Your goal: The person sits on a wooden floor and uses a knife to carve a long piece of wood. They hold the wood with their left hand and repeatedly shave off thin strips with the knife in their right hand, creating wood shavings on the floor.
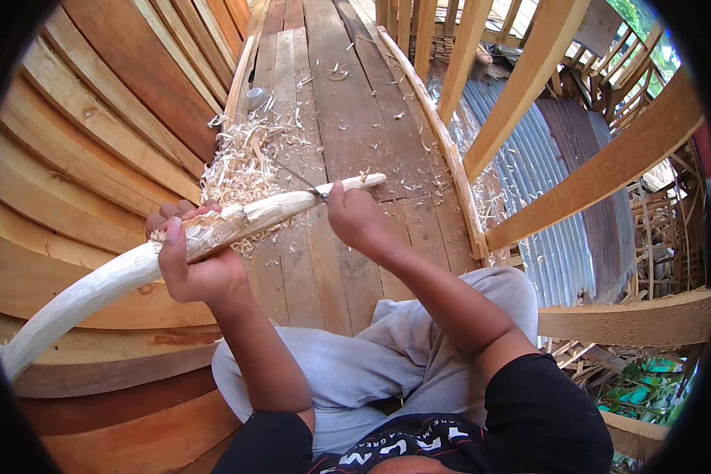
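A long, pale, debarked wooden pole [126, 268] slants across in front of me, from the lower left up to the middle. Around its thicker middle stretch, where the wood is rough and browner, my left hand [205, 265] is closed with the palm beneath. My right hand [358, 215] makes a fist close to the pole's thin far end. Out of that fist comes a knife with a narrow dark blade [299, 175], lying across the pole and pointing up and left. The fist hides the knife's handle. Curled wood shavings [245, 162] are heaped just beyond the pole.
A plank wall [79, 166] rises on the left. Along the right of the plank floor [355, 103] runs a wooden railing [521, 75], with corrugated metal sheets [521, 174] below it. A small clear cup [257, 98] stands by the shavings. My grey-trousered legs [332, 363] are folded near me.
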Tool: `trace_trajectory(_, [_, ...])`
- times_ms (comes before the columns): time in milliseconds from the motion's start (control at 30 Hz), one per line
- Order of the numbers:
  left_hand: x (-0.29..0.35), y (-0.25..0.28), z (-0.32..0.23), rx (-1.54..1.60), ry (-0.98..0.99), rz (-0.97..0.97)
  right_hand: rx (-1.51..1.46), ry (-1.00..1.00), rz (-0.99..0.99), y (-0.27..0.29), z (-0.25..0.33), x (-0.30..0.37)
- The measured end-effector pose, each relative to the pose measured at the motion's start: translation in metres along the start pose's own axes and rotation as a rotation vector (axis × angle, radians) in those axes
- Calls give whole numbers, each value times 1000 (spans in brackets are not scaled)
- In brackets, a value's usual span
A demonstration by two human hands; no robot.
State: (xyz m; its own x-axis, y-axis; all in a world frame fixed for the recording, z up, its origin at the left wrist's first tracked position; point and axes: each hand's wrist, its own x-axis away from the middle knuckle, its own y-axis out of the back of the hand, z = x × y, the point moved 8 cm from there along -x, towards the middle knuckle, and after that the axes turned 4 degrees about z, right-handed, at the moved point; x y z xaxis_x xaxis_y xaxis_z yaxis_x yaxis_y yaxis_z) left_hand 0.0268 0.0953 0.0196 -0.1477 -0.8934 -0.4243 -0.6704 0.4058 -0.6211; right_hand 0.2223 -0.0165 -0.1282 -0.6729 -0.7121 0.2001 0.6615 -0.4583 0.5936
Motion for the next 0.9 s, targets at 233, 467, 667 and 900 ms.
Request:
trace_trajectory(233, [-3,8,9,38,65,-52,94,-140,-195,15,-130,-60])
trace_trajectory(467, [-3,5,1,2,27,-50,66,-65,-69,-3,-33,-24])
trace_trajectory(667, [-4,5,3,2,26,-1,139,-111,-194,16,-81,-41])
trace_trajectory(900, [-1,9,6,16,74,-33,237,-51,-203,23,-110,-53])
